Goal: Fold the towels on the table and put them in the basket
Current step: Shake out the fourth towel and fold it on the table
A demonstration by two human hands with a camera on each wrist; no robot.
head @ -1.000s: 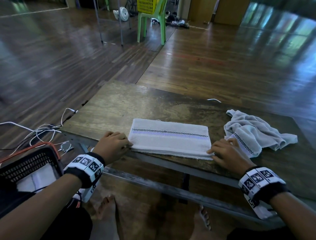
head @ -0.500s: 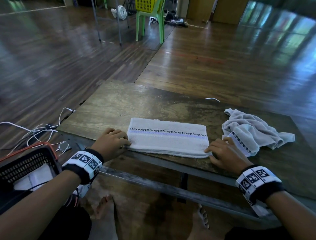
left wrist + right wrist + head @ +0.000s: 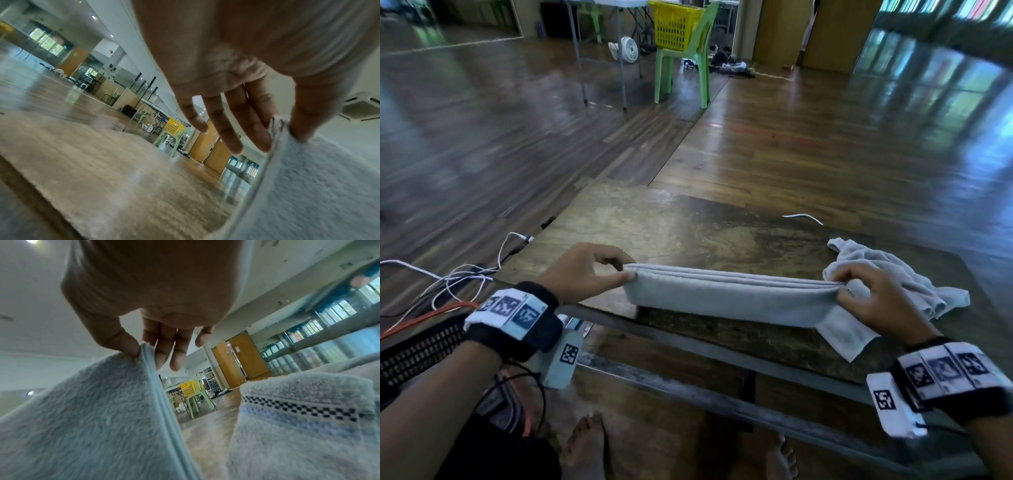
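A folded grey towel [image 3: 726, 299] stands lifted on its long edge above the near part of the wooden table [image 3: 688, 233]. My left hand [image 3: 585, 274] pinches the towel's left top corner [image 3: 277, 128] between thumb and fingers. At the right top corner [image 3: 144, 350] my right hand [image 3: 873, 296] pinches the stacked layers. A second, crumpled towel [image 3: 887, 270] with a checked band [image 3: 298, 405] lies on the table behind my right hand. The black mesh basket [image 3: 417, 346] sits low at my left, partly hidden by my forearm.
White and orange cables [image 3: 448, 277] trail on the floor left of the table. A green chair [image 3: 681, 75] carrying a yellow basket [image 3: 674, 24] stands far back with a small fan [image 3: 626, 49] beside it. My bare feet [image 3: 585, 445] are under the table edge.
The folded towel lay flat on the table with both hands at its near corners. Now both hands have pinched those corners and raised that edge up and forward; the head view tilted up.
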